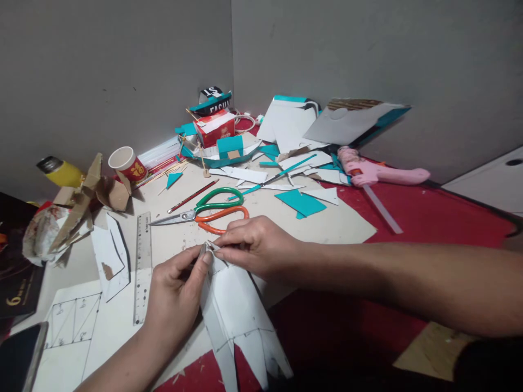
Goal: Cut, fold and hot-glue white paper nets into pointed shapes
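Note:
A folded white cardboard piece (235,299) with drawn pencil lines extends toward me over the near edge of the work surface. At its narrow far end, my left hand (180,286) pinches the left side between thumb and fingers. My right hand (257,245) pinches the same end from the right, fingertips close to those of the left. Just beyond the hands lie scissors (180,219) with one green and one orange handle. A clear ruler (143,267) is left of them, and a dark red pencil (193,196) lies behind.
A pink glue gun (379,173) with a glue stick rests at the right. Teal and white scraps (301,202), a small cardboard boat (229,155) and a red box (215,128) are at the back. At left stand a paper cup (127,164), a yellow bottle (65,172) and brown cardboard (77,218).

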`<state>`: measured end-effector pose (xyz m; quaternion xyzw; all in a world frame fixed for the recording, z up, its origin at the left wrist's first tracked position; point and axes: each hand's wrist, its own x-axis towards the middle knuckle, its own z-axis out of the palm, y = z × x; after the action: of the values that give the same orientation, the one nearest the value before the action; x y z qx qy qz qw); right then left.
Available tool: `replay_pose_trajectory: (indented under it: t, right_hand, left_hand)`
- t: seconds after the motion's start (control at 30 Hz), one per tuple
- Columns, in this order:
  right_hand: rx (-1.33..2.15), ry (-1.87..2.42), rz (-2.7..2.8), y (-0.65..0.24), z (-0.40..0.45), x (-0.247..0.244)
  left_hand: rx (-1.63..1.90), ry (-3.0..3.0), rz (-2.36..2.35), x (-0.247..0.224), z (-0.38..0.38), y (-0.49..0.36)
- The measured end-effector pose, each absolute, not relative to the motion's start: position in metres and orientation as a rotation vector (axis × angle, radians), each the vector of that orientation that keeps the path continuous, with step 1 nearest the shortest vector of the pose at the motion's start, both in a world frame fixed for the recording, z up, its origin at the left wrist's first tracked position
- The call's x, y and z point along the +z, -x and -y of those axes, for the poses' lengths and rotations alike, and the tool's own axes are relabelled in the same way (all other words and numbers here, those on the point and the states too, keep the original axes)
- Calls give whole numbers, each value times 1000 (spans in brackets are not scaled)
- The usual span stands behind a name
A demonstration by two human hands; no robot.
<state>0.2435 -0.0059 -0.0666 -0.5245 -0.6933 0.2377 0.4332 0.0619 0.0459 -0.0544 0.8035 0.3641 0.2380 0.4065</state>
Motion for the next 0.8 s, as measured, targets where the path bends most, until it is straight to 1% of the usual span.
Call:
replay_pose_trajectory:
  t: [0.1,0.27,0.5,0.8]
  right_hand:
    - [530,1329,1770,-242,7,-69]
    - [637,1392,1672,-237,9,-69]
    - [725,1334,1630,-236,8,-73]
    - [756,1371,1599,-237,7,-73]
  left_hand:
    - [616,-2002,-938,-56,-44,-62]
    - [603,-1973,-936,-57,-45,-64]
    - [568,-2016,-903,-58,-44,-63]
    - [590,-2008,-921,-59,-43,-63]
